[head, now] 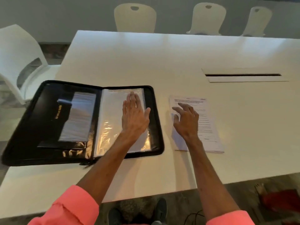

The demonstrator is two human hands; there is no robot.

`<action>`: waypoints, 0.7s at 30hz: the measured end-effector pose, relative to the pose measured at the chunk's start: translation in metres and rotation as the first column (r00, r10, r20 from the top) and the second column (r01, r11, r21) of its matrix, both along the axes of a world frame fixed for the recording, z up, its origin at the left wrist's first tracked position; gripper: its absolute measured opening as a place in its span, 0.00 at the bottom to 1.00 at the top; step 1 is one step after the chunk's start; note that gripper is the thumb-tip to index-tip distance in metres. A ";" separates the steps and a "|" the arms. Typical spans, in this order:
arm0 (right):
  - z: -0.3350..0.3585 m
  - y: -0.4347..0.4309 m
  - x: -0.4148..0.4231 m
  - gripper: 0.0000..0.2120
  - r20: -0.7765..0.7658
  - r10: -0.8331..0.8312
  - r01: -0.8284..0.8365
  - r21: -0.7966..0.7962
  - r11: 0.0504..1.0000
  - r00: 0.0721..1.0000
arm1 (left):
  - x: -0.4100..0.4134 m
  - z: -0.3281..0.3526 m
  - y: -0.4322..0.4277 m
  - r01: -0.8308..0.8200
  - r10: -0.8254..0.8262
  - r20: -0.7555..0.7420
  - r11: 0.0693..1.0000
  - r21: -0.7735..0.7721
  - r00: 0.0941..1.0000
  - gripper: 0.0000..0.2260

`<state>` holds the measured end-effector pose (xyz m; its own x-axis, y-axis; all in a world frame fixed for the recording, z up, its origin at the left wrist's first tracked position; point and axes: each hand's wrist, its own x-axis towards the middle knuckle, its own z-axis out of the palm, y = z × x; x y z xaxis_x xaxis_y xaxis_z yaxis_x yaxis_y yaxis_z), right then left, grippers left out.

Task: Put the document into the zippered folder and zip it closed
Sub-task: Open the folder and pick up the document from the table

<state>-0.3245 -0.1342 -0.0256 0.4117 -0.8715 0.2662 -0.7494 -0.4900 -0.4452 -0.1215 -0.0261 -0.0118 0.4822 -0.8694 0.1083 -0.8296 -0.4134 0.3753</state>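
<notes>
The step in hand is the first one: picking up the document (210, 127), which is not yet in the zippered folder (40, 114). The folder lies open and flat in the left and centre of the frame on the white surface (162, 59), with its zip fully undone.

The left grip (134, 116) lies flat with straight fingers on the clear sleeve (112, 111) of the folder's right half. It presses the sleeve down and holds nothing. The right grip (186, 120) is over the upper left part of the document, its fingers spread and half bent. It has no hold on the paper, and I cannot tell for sure if the fingertips touch it.

The document is right of centre, near the folder's right edge but apart from it. Its long axis runs from the top to the bottom of the frame, leaning a little to the lower right. The heading points to the top of the frame, almost parallel to the folder's spine.

The next move, I think, calls for lifting one edge of the thin sheets, pinching them, and carrying them left without turning.
</notes>
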 end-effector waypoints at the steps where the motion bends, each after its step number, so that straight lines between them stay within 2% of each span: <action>1: 0.001 -0.006 -0.010 0.18 -0.009 -0.014 0.014 0.005 1.000 1.000 | -0.015 -0.002 -0.011 0.012 -0.012 -0.001 1.000 0.000 1.000 0.38; 8: -0.004 -0.050 -0.073 0.20 -0.054 -0.081 0.085 0.072 0.994 0.995 | -0.094 -0.012 -0.070 0.060 -0.058 -0.023 0.995 0.078 0.998 0.37; 16: -0.005 -0.074 -0.114 0.19 -0.056 -0.160 0.166 0.113 0.980 0.985 | -0.128 -0.018 -0.094 0.071 -0.066 -0.050 0.992 0.108 0.997 0.35; 21: 0.002 -0.079 -0.116 0.18 -0.053 -0.380 0.383 0.177 0.906 0.923 | -0.130 -0.022 -0.101 -0.021 0.018 0.029 0.995 0.096 0.999 0.30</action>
